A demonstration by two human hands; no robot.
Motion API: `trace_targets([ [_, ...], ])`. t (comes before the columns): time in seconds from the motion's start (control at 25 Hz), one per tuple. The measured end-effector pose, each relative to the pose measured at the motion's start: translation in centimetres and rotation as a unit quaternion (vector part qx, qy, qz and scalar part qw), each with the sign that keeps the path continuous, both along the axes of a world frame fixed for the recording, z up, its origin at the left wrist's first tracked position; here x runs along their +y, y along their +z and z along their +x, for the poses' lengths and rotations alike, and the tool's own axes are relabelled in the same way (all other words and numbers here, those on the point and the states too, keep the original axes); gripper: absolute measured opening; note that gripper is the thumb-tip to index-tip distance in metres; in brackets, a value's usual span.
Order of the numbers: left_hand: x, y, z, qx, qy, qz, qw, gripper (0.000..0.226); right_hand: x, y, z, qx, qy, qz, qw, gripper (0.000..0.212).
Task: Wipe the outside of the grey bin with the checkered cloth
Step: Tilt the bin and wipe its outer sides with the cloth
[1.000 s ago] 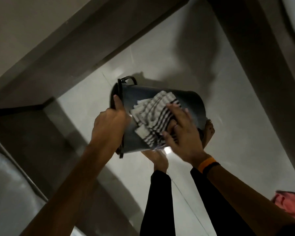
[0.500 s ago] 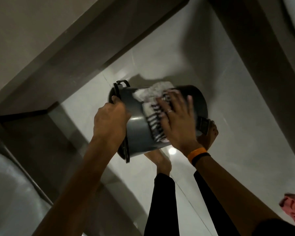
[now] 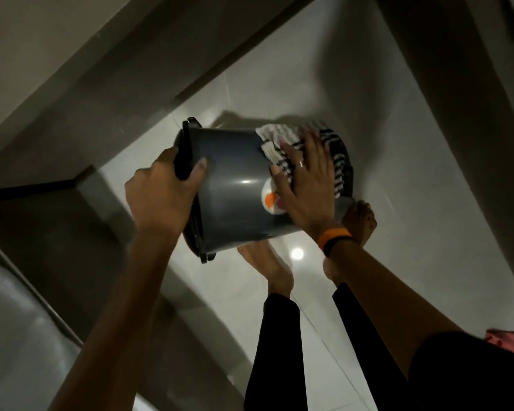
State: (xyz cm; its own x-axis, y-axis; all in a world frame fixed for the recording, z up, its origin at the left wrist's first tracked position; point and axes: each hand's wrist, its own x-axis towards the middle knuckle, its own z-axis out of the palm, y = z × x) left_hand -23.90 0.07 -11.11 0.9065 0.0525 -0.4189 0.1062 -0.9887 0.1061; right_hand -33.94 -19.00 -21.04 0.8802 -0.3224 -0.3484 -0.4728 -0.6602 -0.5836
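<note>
1. Pale floor tiles point(image 3: 368, 161) lay under my bare feet.
2. My left hand point(image 3: 161, 197) gripped the grey bin point(image 3: 232, 188) by its rim, held sideways in the air.
3. My right hand point(image 3: 306, 185) pressed the checkered cloth point(image 3: 336, 149) flat on its side.

Grey bin point(image 3: 232, 185) held sideways, checkered cloth point(image 3: 327, 146) draped near its base

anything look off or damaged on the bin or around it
Nothing looks damaged or spilled. The grey bin is held sideways in the air by the left hand while the right hand presses the checkered cloth on it. A pink item lies on the floor.
</note>
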Motion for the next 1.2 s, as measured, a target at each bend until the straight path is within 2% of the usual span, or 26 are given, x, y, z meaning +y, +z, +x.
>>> trace_targets([
  [0.08,1.5,0.0,-1.4,0.094,0.050,-0.143,0.984,0.079,0.3,-0.8,2.6,-0.014,0.016,-0.018,1.000,0.057],
  [0.16,2.9,0.0,-3.3,0.126,0.035,-0.197,0.972,0.096,-0.4,-2.1,6.2,-0.024,0.019,-0.004,1.000,0.048],
  [0.28,2.6,-0.8,-3.2,0.078,-0.006,-0.152,0.985,0.084,-2.0,-3.4,10.5,0.048,-0.026,0.049,0.997,0.038],
  [0.36,0.9,-1.5,-1.5,0.050,-0.009,-0.113,0.992,0.075,-0.7,-2.0,10.6,0.045,-0.032,0.105,0.993,0.040],
  [0.48,-0.9,-2.2,0.9,0.038,-0.017,-0.130,0.991,0.058,4.0,1.5,4.9,-0.072,0.114,0.151,0.979,0.048],
  [0.6,-1.7,-2.7,2.1,0.034,-0.023,-0.147,0.988,0.049,3.8,1.5,-3.0,-0.095,0.213,0.104,0.967,0.043],
  [0.64,-1.9,-2.9,2.1,0.033,-0.022,-0.152,0.988,0.049,2.5,0.9,-4.6,-0.087,0.201,0.063,0.974,0.042],
  [0.68,-2.1,-3.1,1.8,0.033,-0.019,-0.158,0.987,0.050,1.2,-0.1,-5.5,-0.073,0.147,0.020,0.986,0.040],
  [0.76,-2.3,-3.9,0.6,0.039,-0.010,-0.177,0.983,0.053,-1.4,-1.9,-4.7,-0.033,-0.041,-0.044,0.998,0.044],
  [0.84,-2.5,-4.5,-0.9,0.031,-0.001,-0.192,0.981,0.052,-3.1,-2.9,-1.7,0.011,-0.190,-0.068,0.979,0.065],
  [0.88,-2.6,-4.8,-1.3,0.019,0.012,-0.198,0.980,0.051,-3.0,-3.2,-0.6,0.027,-0.210,-0.080,0.974,0.071],
  [0.92,-2.6,-5.0,-1.2,0.007,0.031,-0.206,0.978,0.052,-2.2,-3.3,0.2,0.020,-0.187,-0.092,0.978,0.070],
  [1.0,-2.5,-5.3,-0.8,0.003,0.054,-0.214,0.975,0.055,1.0,-3.0,-0.2,-0.037,-0.011,-0.104,0.994,0.063],
  [1.08,-1.9,-5.3,-0.8,0.022,0.053,-0.204,0.977,0.061,4.5,-2.3,-2.8,-0.104,0.225,-0.109,0.963,0.059],
  [1.12,-1.5,-5.3,-1.0,0.032,0.059,-0.209,0.976,0.063,4.8,-2.2,-3.8,-0.117,0.293,-0.122,0.941,0.058],
  [1.16,-1.1,-5.2,-1.5,0.043,0.072,-0.226,0.970,0.066,3.8,-2.4,-4.2,-0.123,0.318,-0.135,0.930,0.057],
  [1.2,-0.7,-5.1,-2.3,0.051,0.085,-0.249,0.963,0.069,2.1,-2.7,-4.1,-0.118,0.308,-0.137,0.934,0.055],
])
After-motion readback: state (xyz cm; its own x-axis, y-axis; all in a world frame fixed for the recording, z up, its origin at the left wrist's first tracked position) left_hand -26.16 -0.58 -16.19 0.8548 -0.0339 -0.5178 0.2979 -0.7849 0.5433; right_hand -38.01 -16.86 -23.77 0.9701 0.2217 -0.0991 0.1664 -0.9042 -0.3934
